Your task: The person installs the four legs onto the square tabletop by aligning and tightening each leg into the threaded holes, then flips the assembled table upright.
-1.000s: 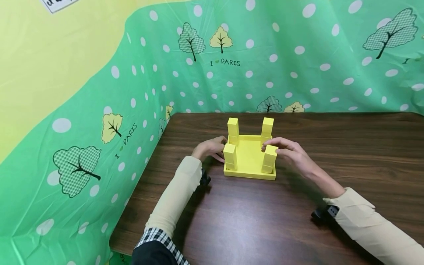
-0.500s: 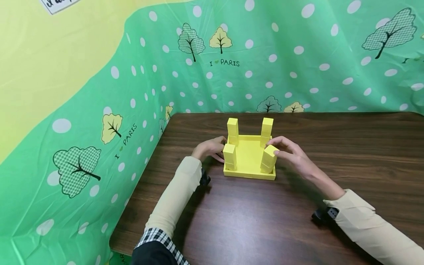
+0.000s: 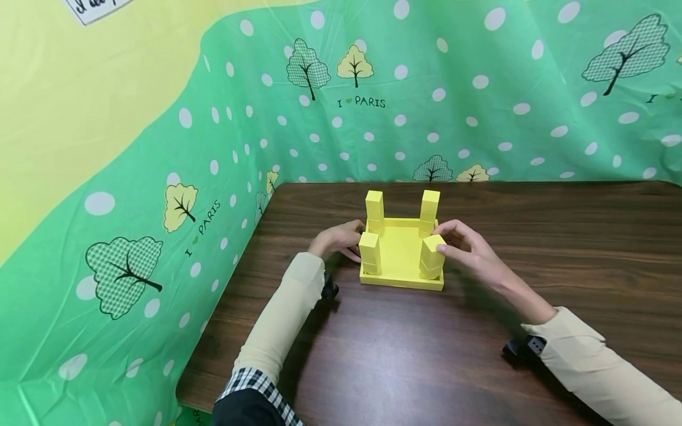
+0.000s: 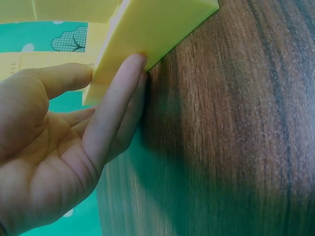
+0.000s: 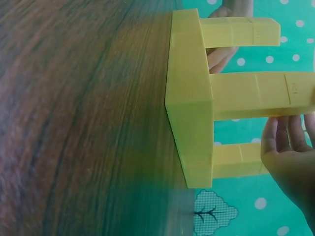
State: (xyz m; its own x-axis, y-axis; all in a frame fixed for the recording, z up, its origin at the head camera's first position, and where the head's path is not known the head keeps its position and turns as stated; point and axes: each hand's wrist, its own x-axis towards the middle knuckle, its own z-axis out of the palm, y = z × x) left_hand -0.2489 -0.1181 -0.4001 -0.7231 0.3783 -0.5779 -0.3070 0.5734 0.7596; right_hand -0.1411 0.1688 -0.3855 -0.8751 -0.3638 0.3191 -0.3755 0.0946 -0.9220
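A shallow yellow square tray (image 3: 402,284) lies on the table with yellow square posts standing at its corners. The near right post (image 3: 431,263) is between the thumb and fingers of my right hand (image 3: 474,251). Its upper part looks turned relative to its lower part. In the right wrist view the fingertips (image 5: 269,140) touch that post's side, and seams cross its length. My left hand (image 3: 335,238) pinches the tray's left side wall, beside the near left post (image 3: 370,253). The left wrist view shows the thumb on the wall's edge and fingers along its outer face.
Far left post (image 3: 375,207) and far right post (image 3: 429,208) stand at the tray's back corners. The dark wooden table (image 3: 405,355) surrounds the tray. A green, dotted cloth (image 3: 373,130) hangs behind the table and along its left side.
The upper part of the near right post has turned and shifted slightly left in my right hand, whose fingers moved with it. My left hand and the tray stay put.
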